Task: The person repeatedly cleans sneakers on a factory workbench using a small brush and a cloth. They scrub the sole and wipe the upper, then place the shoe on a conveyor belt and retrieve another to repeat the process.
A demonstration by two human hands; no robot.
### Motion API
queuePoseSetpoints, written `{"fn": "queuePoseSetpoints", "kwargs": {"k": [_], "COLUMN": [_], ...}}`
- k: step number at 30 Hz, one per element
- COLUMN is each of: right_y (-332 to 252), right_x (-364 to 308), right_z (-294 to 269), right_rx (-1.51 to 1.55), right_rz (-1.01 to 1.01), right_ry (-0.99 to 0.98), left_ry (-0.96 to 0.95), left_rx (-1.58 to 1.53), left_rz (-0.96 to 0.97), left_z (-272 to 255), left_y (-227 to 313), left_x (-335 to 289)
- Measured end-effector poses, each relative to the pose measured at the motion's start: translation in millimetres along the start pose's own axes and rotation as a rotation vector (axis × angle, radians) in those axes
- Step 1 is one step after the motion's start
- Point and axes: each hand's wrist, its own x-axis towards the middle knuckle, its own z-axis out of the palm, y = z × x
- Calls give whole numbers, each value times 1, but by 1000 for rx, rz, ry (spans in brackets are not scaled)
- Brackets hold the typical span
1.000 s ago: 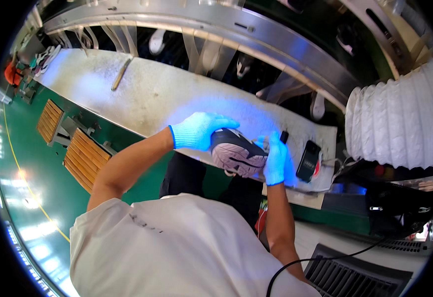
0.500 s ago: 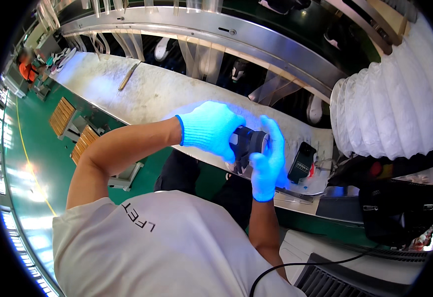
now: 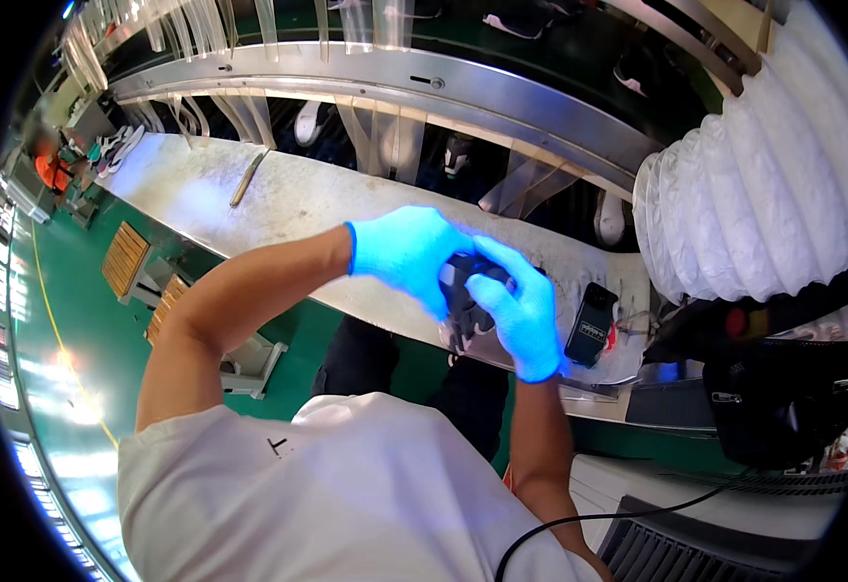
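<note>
Both hands wear gloves lit bright blue. Between them is a dark shoe (image 3: 460,303), held just above the near edge of the workbench, one end pointing down toward me. My left hand (image 3: 409,256) closes around its left side. My right hand (image 3: 522,308) grips its other side, thumb and fingers bent over the top. The gloves hide much of the shoe. To the right of my right hand a dark phone (image 3: 591,324) lies on the bench.
A pale, stained workbench (image 3: 196,170) runs leftward with a wooden-handled tool (image 3: 247,178) on it. Behind it, a metal-framed conveyor (image 3: 366,73) with clear strip curtains carries shoes (image 3: 309,122). A white flexible duct (image 3: 749,209) stands right, above a black bag (image 3: 783,407).
My right hand has shifted left and its fingers have folded over the shoe. The shoe has turned and tilted, one end now pointing down. The view has shifted slightly.
</note>
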Motion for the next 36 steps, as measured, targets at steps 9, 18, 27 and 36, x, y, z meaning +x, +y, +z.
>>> {"fn": "queuePoseSetpoints", "kwargs": {"k": [9, 18, 27, 36], "right_y": [13, -9, 43, 53], "right_x": [6, -65, -160, -169], "right_z": [71, 90, 114, 101], "right_rx": [15, -98, -325, -322], "right_rz": [-56, -52, -75, -4], "right_ry": [694, 390, 59, -15], "left_ry": [843, 800, 358, 561], "left_rx": [-309, -946, -1100, -299], "left_rz": [-128, -279, -565, -166], "left_z": [105, 208, 283, 226], "left_y": [-16, 10, 23, 31], "left_x": [-47, -61, -173, -166]}}
